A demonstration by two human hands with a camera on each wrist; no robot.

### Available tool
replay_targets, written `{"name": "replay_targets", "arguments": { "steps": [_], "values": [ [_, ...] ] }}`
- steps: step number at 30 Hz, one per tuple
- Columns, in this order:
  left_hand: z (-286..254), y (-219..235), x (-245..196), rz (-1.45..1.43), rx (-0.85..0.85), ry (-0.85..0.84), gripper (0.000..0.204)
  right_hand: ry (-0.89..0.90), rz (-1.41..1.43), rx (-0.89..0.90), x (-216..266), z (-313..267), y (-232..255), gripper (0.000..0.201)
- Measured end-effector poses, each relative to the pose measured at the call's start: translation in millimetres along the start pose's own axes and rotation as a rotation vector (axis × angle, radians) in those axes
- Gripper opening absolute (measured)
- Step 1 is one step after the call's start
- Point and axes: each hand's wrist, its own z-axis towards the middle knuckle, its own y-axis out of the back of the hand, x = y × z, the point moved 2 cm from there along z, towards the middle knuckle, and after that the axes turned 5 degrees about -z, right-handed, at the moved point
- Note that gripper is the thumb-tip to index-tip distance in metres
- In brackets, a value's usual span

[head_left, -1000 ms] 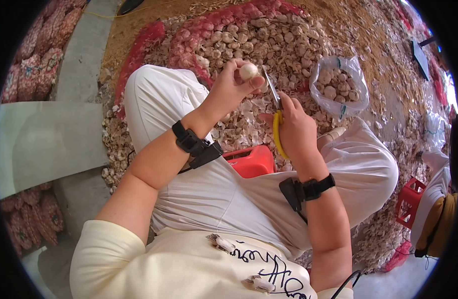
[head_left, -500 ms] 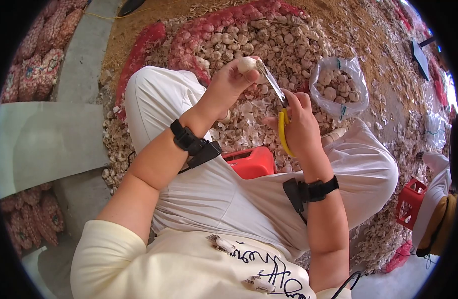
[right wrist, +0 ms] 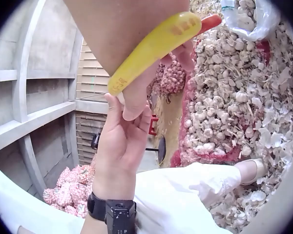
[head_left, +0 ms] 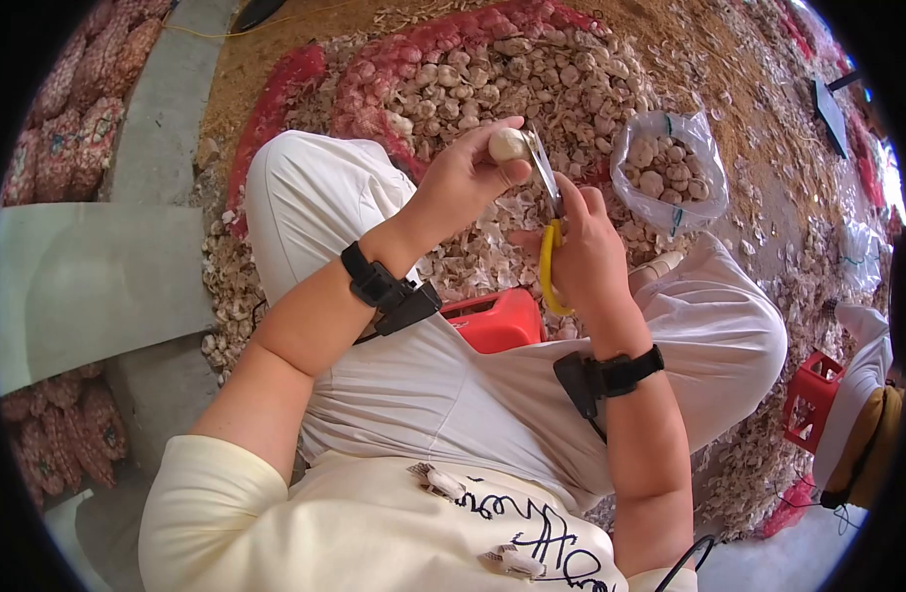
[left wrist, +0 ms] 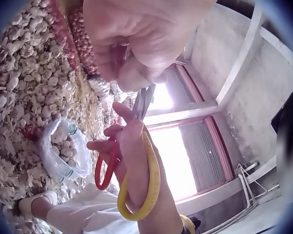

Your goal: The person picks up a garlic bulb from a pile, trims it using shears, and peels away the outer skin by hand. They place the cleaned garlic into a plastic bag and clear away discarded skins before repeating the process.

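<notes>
A pale garlic bulb (head_left: 508, 145) is pinched between the thumb and fingers of my left hand (head_left: 470, 180). In my right hand (head_left: 589, 255) are scissors with a yellow handle loop (head_left: 548, 268); the left wrist view shows their other loop, a red handle (left wrist: 105, 171), with fingers through it. The scissor blades (head_left: 544, 170) point up toward the left hand, their tips right at the bulb's right side. In the right wrist view the left hand (right wrist: 123, 141) sits below the yellow handle (right wrist: 156, 51), and the bulb is mostly hidden behind fingers.
Beyond the hands lies a heap of garlic bulbs (head_left: 482, 84) edged by red netting (head_left: 369, 84). A clear plastic bag (head_left: 714, 202) of bulbs stands to the right. Loose skins cover the floor around a red plastic stool (head_left: 497, 321) between the legs. Filled net sacks (head_left: 73, 153) are stacked at left.
The right hand with the scissors dipped down and right, then came back up and left. The left hand shifted slightly right, and the bulb has turned in its fingers.
</notes>
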Motion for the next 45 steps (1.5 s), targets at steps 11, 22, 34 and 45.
{"name": "replay_targets", "arguments": {
  "steps": [11,22,34,45],
  "values": [
    [2.7,5.2,7.3,0.013,-0.039,0.078,0.058,-0.037,-0.031,0.058,-5.2,-0.3,-6.0,0.060],
    [3.7,9.4,11.7,-0.123,-0.053,0.115,0.055,-0.021,0.067,0.041,-6.0,0.2,-3.4,0.071],
    [-1.1,3.4,8.8,-0.020,-0.057,0.077,0.054,-0.078,-0.120,0.182,-5.7,0.5,-7.7,0.058],
    [6.2,21.2,60.7,-0.399,-0.146,0.671,0.021,-0.199,0.415,0.107,-17.9,5.1,0.0,0.056]
  ]
}}
